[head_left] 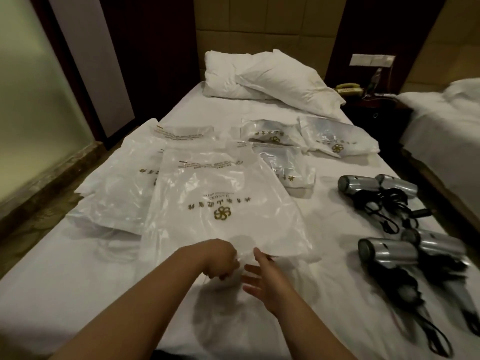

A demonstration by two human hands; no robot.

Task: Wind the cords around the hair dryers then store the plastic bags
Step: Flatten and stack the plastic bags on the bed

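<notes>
Four hair dryers lie on the right of the bed (78, 281), a far pair (376, 187) and a near pair (413, 250), their black cords bunched at the handles though some loops trail loose, so the winding looks mostly done. The bags are what is left: several (335, 139) lie spread across the sheet. The left hand (220, 258) pinches the near edge of the biggest bag (223, 201), while the right hand (262, 276) is flat with straight fingers just beside it.
</notes>
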